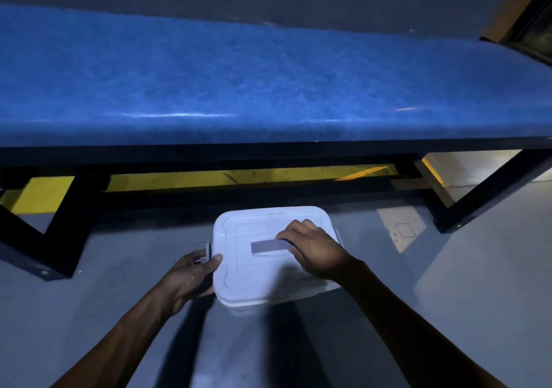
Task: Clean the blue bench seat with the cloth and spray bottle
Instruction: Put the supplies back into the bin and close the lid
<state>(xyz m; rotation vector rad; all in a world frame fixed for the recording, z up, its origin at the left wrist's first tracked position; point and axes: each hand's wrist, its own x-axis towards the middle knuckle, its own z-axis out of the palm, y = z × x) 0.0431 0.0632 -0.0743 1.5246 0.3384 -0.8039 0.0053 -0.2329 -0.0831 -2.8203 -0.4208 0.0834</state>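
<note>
The head view looks down on a blue bench seat [239, 79] that runs across the upper half of the picture, its padded top mottled and shiny along the near edge. It sits on a black frame [490, 190] with angled legs at the left and right; a yellow strip [209, 178] shows on the floor behind the lower rail. A dark wall rises behind the seat.

On the grey floor [478, 298] just in front of the bench stands a white box [268, 268] with a closed lid. A grey handle [267, 246] lies flat in the middle of the lid.

The left hand [191, 277] grasps the box's left edge: its thumb lies over the lid rim and its fingers curl round the side, beside a small latch [208, 251]. The right hand [313, 248] rests on the lid with its fingers curled around the right end of the handle, grasping it. Both forearms reach in from the bottom of the picture.

To the right of the box, a pale square plate [401, 227] is set in the floor. No cloth or spray bottle shows in this view.
</note>
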